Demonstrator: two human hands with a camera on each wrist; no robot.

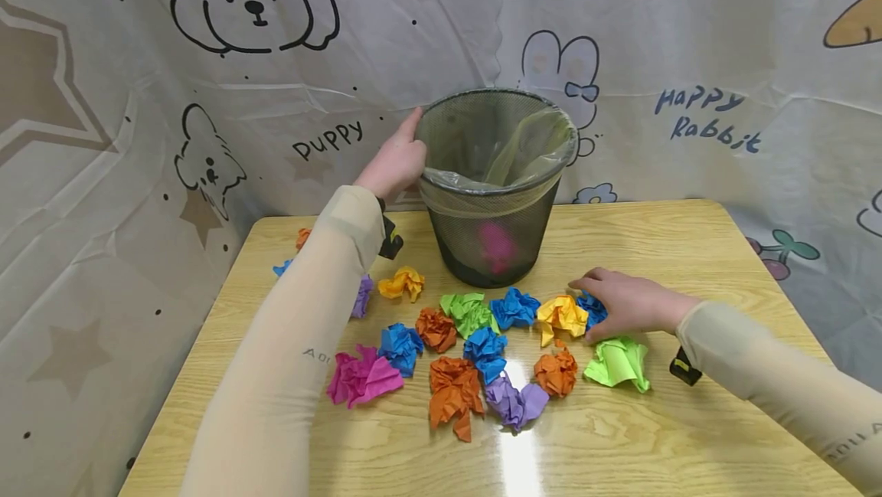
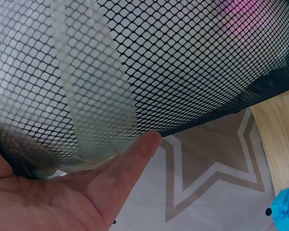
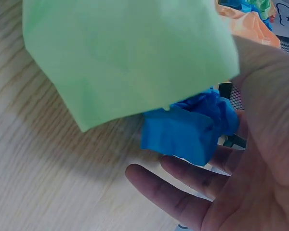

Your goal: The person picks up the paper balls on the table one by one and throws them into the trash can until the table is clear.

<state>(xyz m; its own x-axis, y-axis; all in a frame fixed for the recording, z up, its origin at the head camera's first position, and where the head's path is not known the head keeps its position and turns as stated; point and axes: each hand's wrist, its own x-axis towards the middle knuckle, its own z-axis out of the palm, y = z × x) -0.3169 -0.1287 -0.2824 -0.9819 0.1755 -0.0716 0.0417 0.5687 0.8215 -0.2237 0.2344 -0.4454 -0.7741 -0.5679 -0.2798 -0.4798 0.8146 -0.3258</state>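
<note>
In the head view, a person's left hand (image 1: 393,164) grips the left rim of a mesh bin (image 1: 458,233) on a table (image 1: 654,443), apparently to steady it, while the right hand (image 1: 630,302) is low at the bin's right front, over a blue wad (image 1: 592,312) of crumpled paper. A yellow wad (image 1: 563,317) sits just beside the blue one, on the side toward the bin, and a lime wad (image 1: 618,364) lies farther out from the bin. More paper wads (image 1: 455,392) spread in front of the bin and off to its left. A thin liner (image 1: 496,204) is folded over the bin's rim, presumably so that it does not slip in, and a pink wad (image 1: 498,248) shows through the mesh, low in the bin. In the left wrist view, one digit lies along the bin's outer wall with the palm at the rim, a hold that looks suited to keeping the bin from tipping; a blue scrap (image 2: 286,209) shows apart from the bin. In the right wrist view, the fingers (image 3: 168,195) are spread and gently bent about the blue wad, not clenched, perhaps to clear its loose folds; the lime wad hides the thumb's tip, so its contact cannot be told.
</note>
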